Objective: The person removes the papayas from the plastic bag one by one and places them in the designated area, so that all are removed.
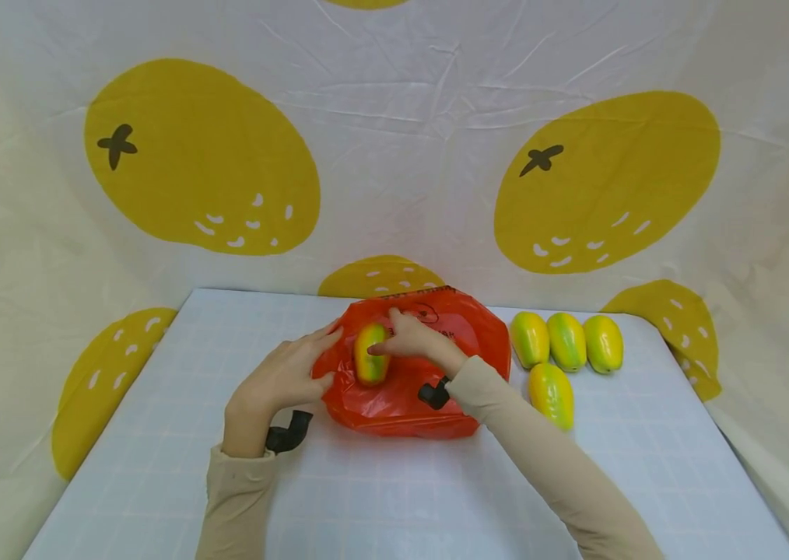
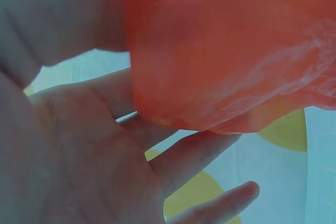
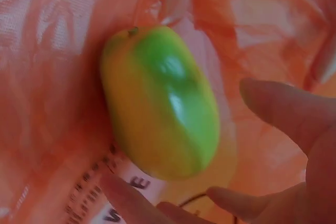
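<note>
A red plastic bag (image 1: 394, 404) with dark print lies spread on the table. On its left part is a yellow-green oblong fruit (image 1: 369, 365), like a mango, not covered by the film. My left hand (image 1: 282, 377) is at the bag's left edge, fingers spread. In the left wrist view, red film hides its thumb tip and some fingertips. My right hand (image 1: 419, 342) reaches over the bag beside the fruit. In the right wrist view its fingers are spread, with a gap between the thumb (image 3: 278, 103) and the fruit (image 3: 163, 103).
Several similar yellow-green fruits (image 1: 566, 342) sit on the table right of the bag, one of them (image 1: 552, 395) nearer to me by the right sleeve. Behind the white table (image 1: 380, 498) hangs a pale cloth (image 1: 401, 171) with big yellow fruit prints. Dark wrist-camera pieces (image 1: 289, 432) show at both wrists.
</note>
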`<action>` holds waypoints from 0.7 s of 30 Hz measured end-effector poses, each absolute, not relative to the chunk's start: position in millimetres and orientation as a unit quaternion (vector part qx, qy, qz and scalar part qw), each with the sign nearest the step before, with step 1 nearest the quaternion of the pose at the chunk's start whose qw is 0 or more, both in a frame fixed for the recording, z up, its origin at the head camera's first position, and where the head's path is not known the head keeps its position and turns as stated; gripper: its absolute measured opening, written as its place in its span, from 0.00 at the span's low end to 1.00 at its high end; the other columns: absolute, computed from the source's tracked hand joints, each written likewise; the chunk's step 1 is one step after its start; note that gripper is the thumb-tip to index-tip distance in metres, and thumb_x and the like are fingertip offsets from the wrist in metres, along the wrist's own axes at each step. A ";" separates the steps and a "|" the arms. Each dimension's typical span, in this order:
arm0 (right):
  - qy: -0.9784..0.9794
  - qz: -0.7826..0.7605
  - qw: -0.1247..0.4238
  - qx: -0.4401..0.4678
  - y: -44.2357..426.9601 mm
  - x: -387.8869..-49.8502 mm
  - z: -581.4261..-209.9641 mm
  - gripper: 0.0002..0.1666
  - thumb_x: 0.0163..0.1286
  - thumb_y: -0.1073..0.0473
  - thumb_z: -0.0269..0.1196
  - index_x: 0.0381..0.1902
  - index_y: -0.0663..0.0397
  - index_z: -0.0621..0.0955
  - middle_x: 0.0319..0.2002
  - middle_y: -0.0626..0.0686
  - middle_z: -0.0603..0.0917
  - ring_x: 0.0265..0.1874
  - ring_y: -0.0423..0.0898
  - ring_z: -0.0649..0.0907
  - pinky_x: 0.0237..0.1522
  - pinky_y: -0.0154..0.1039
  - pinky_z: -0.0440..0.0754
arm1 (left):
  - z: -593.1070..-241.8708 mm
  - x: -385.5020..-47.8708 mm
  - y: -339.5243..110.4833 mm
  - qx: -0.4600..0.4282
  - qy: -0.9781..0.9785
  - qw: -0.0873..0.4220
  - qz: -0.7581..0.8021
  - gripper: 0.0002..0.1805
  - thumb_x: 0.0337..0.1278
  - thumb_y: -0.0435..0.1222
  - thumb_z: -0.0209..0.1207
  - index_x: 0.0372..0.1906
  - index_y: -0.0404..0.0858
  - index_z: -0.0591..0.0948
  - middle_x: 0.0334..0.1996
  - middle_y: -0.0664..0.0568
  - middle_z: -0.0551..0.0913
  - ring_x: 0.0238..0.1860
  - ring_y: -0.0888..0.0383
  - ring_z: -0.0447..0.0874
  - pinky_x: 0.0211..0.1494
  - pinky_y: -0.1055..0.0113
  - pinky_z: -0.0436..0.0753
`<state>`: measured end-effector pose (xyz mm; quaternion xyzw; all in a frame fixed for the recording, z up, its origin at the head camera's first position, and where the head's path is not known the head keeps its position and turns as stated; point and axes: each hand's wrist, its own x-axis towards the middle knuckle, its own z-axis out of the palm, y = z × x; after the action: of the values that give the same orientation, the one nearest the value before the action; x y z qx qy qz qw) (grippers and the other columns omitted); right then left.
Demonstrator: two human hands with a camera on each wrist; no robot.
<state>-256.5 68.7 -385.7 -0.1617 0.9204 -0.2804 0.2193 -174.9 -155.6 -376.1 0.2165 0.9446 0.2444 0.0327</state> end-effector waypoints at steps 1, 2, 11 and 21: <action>0.919 -0.284 0.222 -0.158 67.3 -256.4 -388.1 0.55 0.66 0.46 0.66 0.77 0.65 0.51 0.75 0.64 0.60 0.73 0.59 0.61 0.71 0.57 0.60 | -376.2 -175.1 -155.4 0.217 0.945 0.032 0.244 0.38 0.54 0.37 0.57 0.73 0.36 0.67 0.75 0.47 0.62 0.61 0.43 0.74 0.61 0.41 0.74; 0.919 -0.284 0.225 -0.155 66.0 -256.2 -390.4 0.57 0.65 0.45 0.67 0.77 0.65 0.50 0.75 0.64 0.60 0.73 0.59 0.61 0.71 0.57 0.60 | -376.2 -175.2 -155.3 0.217 0.944 0.032 0.244 0.38 0.54 0.36 0.57 0.73 0.36 0.67 0.75 0.47 0.62 0.59 0.44 0.75 0.61 0.42 0.75; 0.915 -0.290 0.244 -0.139 54.2 -251.4 -401.5 0.63 0.59 0.45 0.71 0.77 0.65 0.48 0.68 0.63 0.66 0.65 0.57 0.68 0.68 0.54 0.66 | -376.7 -175.4 -155.8 0.214 0.947 0.039 0.237 0.38 0.52 0.32 0.54 0.73 0.37 0.66 0.75 0.47 0.62 0.43 0.50 0.75 0.50 0.52 0.79; 0.917 -0.288 0.255 -0.105 41.1 -248.7 -411.9 0.67 0.56 0.52 0.74 0.78 0.61 0.42 0.67 0.63 0.64 0.57 0.56 0.71 0.65 0.53 0.71 | -376.6 -175.6 -155.9 0.215 0.947 0.038 0.237 0.38 0.52 0.31 0.54 0.73 0.36 0.67 0.74 0.46 0.63 0.50 0.48 0.76 0.55 0.47 0.78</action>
<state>-248.7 41.1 -411.9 -0.1047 0.9170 -0.2881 0.2551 -175.6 -155.9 -376.6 0.2151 0.9467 0.2366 0.0383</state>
